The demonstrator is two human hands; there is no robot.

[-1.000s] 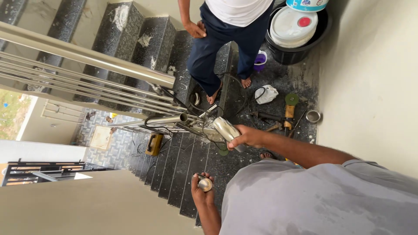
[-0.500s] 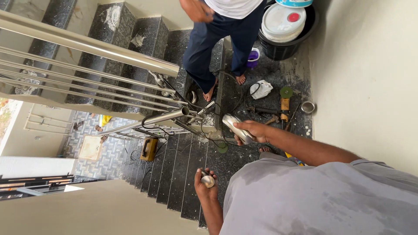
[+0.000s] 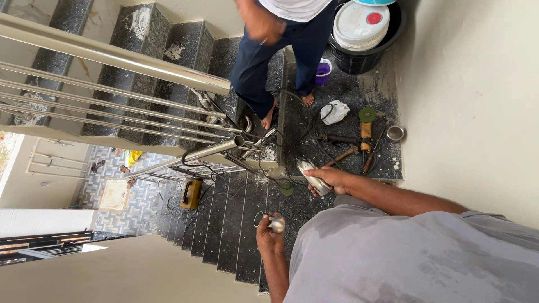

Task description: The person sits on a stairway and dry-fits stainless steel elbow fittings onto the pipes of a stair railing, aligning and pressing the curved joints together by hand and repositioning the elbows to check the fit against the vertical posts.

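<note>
Standing on a stair landing, my right hand [image 3: 331,179] grips a short steel tube [image 3: 312,177] near the railing [image 3: 219,148] end; my left hand [image 3: 269,233] pinches a small round steel cap [image 3: 277,224]. I judge fitting comes next, needing alignment. Fingers partly hidden.

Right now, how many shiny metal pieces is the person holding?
2: a short steel tube in the right hand, and a small round steel cap in the left hand.
</note>
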